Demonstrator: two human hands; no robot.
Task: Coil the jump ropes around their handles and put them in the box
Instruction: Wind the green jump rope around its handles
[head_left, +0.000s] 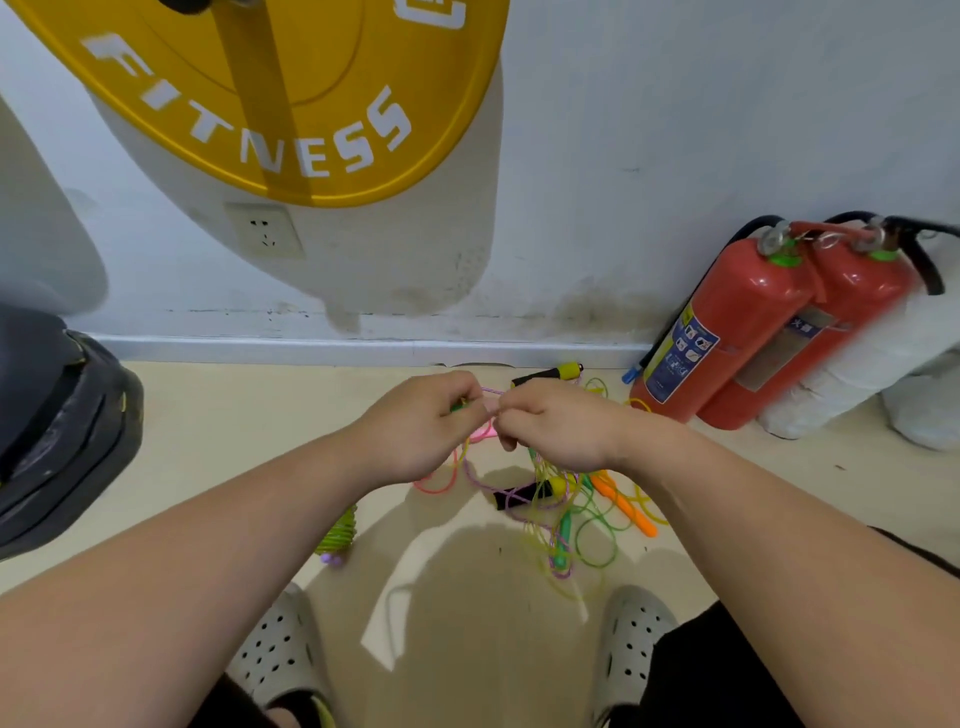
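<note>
Head view: left hand (421, 423) and right hand (553, 434) pinch a pink rope (483, 430) taut in curled fingers (511, 418) above the tangle (571, 514), apparently to wind it round a handle (457, 406); box unseen.

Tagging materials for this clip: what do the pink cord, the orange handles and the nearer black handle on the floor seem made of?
Pink cord: thin, glossy, slightly translucent, probably PVC or a similar plastic. Orange handles: smooth and shiny, likely hard moulded plastic. Black handle: matte, no glare, possibly foam or rubber; too blurred to settle.
</note>
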